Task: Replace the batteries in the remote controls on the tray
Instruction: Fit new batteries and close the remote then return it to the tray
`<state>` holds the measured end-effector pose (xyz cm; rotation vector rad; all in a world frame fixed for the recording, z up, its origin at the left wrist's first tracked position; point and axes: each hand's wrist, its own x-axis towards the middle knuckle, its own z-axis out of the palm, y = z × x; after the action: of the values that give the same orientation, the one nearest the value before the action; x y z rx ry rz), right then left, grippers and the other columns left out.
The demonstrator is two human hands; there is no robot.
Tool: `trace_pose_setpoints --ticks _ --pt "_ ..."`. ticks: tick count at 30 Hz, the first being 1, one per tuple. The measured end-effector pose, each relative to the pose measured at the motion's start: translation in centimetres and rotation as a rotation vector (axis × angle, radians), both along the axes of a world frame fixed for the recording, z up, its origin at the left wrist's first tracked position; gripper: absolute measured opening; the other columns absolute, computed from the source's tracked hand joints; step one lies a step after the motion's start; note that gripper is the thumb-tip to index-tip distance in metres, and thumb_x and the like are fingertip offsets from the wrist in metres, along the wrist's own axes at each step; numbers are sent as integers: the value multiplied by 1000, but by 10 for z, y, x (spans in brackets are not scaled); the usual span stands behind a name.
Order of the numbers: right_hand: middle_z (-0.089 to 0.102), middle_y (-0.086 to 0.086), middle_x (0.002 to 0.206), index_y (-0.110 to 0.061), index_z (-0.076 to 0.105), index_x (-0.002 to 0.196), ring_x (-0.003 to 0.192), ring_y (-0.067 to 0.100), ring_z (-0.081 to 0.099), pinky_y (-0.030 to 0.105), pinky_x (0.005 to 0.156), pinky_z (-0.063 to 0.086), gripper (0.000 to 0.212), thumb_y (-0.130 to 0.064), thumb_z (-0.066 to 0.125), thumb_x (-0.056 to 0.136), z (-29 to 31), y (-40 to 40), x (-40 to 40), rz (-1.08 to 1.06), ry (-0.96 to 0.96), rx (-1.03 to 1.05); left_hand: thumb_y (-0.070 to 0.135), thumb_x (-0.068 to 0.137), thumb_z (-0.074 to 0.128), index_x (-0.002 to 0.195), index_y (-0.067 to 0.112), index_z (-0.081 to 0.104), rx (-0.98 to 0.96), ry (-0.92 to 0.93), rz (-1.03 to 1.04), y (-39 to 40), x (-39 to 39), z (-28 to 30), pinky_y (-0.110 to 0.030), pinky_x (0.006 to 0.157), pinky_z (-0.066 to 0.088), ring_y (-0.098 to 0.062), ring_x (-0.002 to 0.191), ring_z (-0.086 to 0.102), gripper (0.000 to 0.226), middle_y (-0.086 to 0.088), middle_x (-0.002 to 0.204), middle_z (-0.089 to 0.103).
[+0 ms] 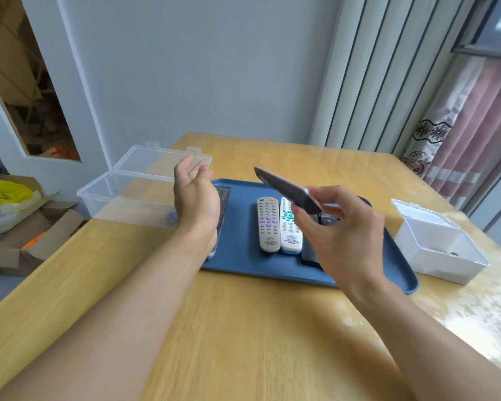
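Note:
A blue tray [237,256] lies on the wooden table. On it rest a grey remote [268,225] with purple buttons and a white remote [289,230] with teal buttons, side by side. A black remote [224,198] lies at the tray's left edge, mostly hidden under my left wrist. My right hand [339,227] holds a dark remote [287,188] tilted in the air above the tray. My left hand [195,195] hovers open, palm turned inward, over the tray's left end. Another dark object [308,256] lies under my right hand, largely hidden.
An open clear plastic box [128,195] stands left of the tray with a small dark item inside. An open white box [437,244] sits at the right. A cardboard box [26,227] with clutter stands on the floor at left.

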<state>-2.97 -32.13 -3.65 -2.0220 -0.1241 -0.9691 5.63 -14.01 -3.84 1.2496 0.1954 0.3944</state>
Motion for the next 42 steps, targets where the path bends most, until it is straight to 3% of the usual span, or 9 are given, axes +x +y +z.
trace_pose_setpoints --ticks 3,10,18,22,25,29,32,37,42 --pt "70 -7 85 -18 76 96 78 13 62 19 71 47 27 -9 85 72 -11 6 9 31 -152 -351 11 101 49 114 30 57 150 54 -82 10 11 -4 -32 109 44 -14 118 63 24 6 120 69" --pt "67 -4 79 -19 74 90 75 21 60 35 52 51 22 -7 77 71 -32 31 21 125 -201 -696 7 99 46 113 28 63 319 163 -217 12 9 -6 -31 103 43 -17 122 59 31 3 124 69" --pt "77 -11 97 -25 78 102 78 18 64 34 66 57 16 -24 75 86 -45 37 22 312 -59 -851 6 102 44 128 22 63 404 150 -240 8 3 -4 -14 63 37 6 87 54 36 4 126 63" --pt "78 -6 100 -19 78 108 79 22 67 38 63 58 21 -18 61 95 -49 37 24 354 32 -795 5 101 42 128 22 63 481 160 -222 7 3 -6 -13 65 37 1 93 54 39 5 128 63" --pt "75 -4 115 -17 74 118 98 20 68 39 81 57 26 -20 57 99 -46 34 23 412 82 -712 1 101 39 129 22 62 582 153 -222 6 2 -7 -4 57 39 3 91 55 42 8 127 63" --pt "72 -4 121 -21 75 116 117 19 63 38 96 53 25 -26 58 98 -40 23 23 206 89 -649 0 99 43 133 24 58 855 111 -251 3 1 -15 -30 96 50 -16 120 58 44 1 138 61" --pt "58 -2 142 -25 64 132 140 23 43 38 115 31 40 -45 50 101 -36 14 23 19 291 -737 18 102 50 144 31 52 1296 124 -265 1 -8 -16 -39 121 25 -26 146 34 44 -6 154 47" --pt "40 -7 157 -24 43 150 154 18 11 34 124 2 72 -70 32 96 -33 14 19 62 440 -845 35 105 47 145 28 54 1384 180 -354 0 -15 -15 -41 122 22 -23 152 26 41 0 155 48" --pt "65 -10 126 -31 70 122 126 19 45 33 102 32 73 -81 31 86 -28 21 6 -10 344 -884 35 104 50 143 28 55 1376 190 -333 -1 -16 -13 -44 116 33 -26 137 46 40 -4 148 54"
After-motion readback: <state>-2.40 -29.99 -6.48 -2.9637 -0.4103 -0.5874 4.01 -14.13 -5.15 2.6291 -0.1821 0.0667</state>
